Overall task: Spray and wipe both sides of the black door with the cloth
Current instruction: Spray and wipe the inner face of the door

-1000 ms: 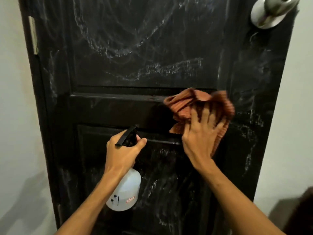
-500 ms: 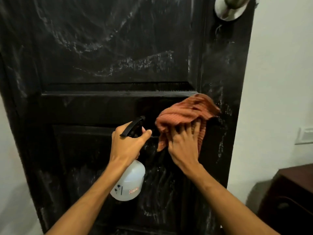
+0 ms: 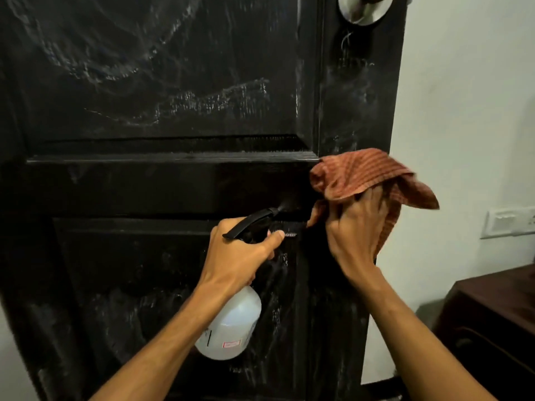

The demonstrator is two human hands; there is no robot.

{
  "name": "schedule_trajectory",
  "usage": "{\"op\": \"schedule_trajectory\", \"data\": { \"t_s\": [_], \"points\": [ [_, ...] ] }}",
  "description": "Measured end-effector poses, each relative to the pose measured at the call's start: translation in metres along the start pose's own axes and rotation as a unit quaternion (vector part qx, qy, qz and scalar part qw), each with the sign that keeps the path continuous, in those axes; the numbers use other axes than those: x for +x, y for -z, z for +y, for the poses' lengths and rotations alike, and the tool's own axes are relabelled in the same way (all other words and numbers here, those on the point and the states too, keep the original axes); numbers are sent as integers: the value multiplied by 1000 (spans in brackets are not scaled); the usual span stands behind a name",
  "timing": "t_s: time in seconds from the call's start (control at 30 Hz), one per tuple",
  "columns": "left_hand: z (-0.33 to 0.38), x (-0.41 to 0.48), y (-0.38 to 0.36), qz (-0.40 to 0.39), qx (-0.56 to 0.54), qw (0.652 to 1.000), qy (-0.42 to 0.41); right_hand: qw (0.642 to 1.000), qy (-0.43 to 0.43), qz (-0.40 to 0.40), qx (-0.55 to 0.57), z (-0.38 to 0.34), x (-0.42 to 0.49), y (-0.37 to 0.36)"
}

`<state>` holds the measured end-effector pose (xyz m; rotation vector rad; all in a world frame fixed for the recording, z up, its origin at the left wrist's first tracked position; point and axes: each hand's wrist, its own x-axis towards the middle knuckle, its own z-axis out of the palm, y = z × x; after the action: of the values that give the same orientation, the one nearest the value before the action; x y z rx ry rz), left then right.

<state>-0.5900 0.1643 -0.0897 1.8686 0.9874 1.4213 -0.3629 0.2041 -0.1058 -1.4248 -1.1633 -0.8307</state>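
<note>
The black panelled door [image 3: 162,180] fills most of the view, streaked with whitish smears. My left hand [image 3: 240,256] grips the neck of a white spray bottle [image 3: 231,328] with a black trigger head, its nozzle aimed at the door's middle rail; a faint mist shows at the nozzle. My right hand [image 3: 357,227] holds a bunched orange-brown striped cloth [image 3: 362,176] against the door's right stile, near its edge.
A silver door knob [image 3: 363,10] sits at the top right of the door. A pale wall [image 3: 463,111] lies to the right, with a switch plate [image 3: 506,222]. A dark wooden cabinet [image 3: 492,328] stands at the lower right.
The cloth and my right hand have slid right toward the door's edge. The bottle's nozzle has lifted slightly and mist now shows. The view has shifted right.
</note>
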Motion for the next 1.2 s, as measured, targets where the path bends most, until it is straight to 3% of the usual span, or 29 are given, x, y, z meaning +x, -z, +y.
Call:
{"op": "schedule_trajectory", "data": {
  "t_s": [0.07,0.17,0.2,0.23,0.33,0.37,0.47,0.53,0.67,0.7,0.83,1.03,1.2],
  "points": [
    [-2,0,-1,12,-5,1000,2,1000,-26,-17,1,-3,-14,-2],
    [-8,-5,1,15,-7,1000,5,980,161,-104,-56,2,-60,-9],
    [-9,-6,6,20,-5,1000,12,975,186,-110,-53,6,-55,-7],
    [-12,-8,14,29,0,999,17,980,159,-107,-44,7,-43,-5],
    [-23,-7,28,49,9,998,36,995,-48,-49,-74,-2,-15,0],
    [-28,-4,38,60,15,997,40,995,-40,-39,-82,-19,-16,-6],
    [-36,3,54,91,25,994,53,983,129,-103,-77,-59,-33,-28],
    [-42,6,67,120,15,991,60,972,182,-125,-75,-76,-32,-34],
    [-58,12,103,153,23,986,60,996,-13,-84,-40,-96,-21,-39],
    [-63,14,119,170,25,983,63,997,0,-74,-36,-116,-27,-48],
    [-83,24,160,233,53,969,66,961,237,-137,-26,-191,-46,-93],
    [-105,28,233,291,59,953,57,973,176,-147,-24,-252,-48,-120],
    [-125,30,291,322,82,942,48,898,386,-211,-14,-361,-53,-170]
  ]
}}
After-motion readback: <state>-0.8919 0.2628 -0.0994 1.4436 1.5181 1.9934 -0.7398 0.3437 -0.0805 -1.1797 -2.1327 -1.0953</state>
